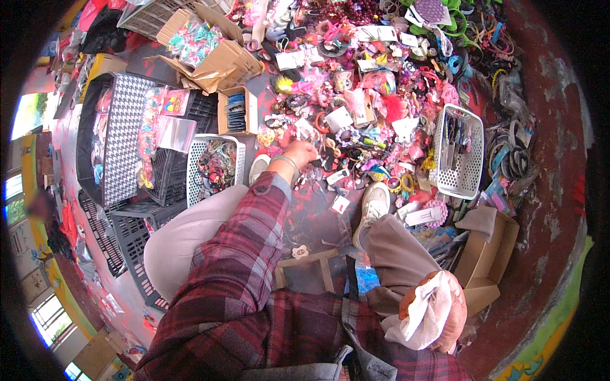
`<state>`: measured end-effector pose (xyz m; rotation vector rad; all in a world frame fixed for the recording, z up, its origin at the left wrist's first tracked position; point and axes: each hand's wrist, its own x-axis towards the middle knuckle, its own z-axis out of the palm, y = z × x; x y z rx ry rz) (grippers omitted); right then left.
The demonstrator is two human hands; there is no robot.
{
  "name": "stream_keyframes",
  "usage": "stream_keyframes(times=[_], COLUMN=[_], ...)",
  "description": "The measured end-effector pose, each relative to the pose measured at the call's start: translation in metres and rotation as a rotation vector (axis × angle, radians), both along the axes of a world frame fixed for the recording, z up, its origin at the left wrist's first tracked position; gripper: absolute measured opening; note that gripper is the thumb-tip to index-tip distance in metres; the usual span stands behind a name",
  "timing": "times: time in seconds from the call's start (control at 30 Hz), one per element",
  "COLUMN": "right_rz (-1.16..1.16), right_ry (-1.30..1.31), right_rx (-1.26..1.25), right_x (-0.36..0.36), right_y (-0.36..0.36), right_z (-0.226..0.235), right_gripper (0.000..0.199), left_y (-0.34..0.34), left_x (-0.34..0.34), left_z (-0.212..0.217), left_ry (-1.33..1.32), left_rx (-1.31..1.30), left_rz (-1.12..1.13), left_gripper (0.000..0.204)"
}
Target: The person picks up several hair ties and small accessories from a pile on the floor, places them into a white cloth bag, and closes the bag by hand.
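Observation:
My left hand [298, 153] reaches down to the near edge of a large pile of hair accessories [356, 101], its fingers curled together among small dark pieces. Whatever the fingertips hold, if anything, is hidden. Close by lie a small white card [340, 204] and a white-and-black tag [338, 176]. My right hand [456, 311] rests by my right knee, closed round a crumpled white cloth [424, 314].
Left of the pile stand a white perforated basket [243, 166] of hair ties, a small carton [252, 111] of dark packets and black crates [130, 238]. Another white basket [459, 189] sits right, above an open cardboard box [480, 286]. My shoes [375, 202] border the pile.

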<state>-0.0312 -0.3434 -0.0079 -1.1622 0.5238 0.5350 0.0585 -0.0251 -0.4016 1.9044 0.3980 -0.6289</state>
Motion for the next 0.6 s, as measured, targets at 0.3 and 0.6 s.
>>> stream_keyframes(times=[0.3, 0.6], right_rz=[-0.001, -0.031], right_ry=[0.099, 0.106], right_rx=[-0.03, -0.058], right_x=[0.009, 0.008], right_y=[-0.003, -0.002], right_z=[-0.004, -0.008], right_gripper=[0.036, 0.04], left_y=[-0.012, -0.036], left_x=[0.072, 0.083], left_z=[0.014, -0.017], left_ry=[-0.184, 0.037], left_rx=[0.418, 0.485], left_rz=[0.373, 0.001], left_gripper=[0.02, 0.021])
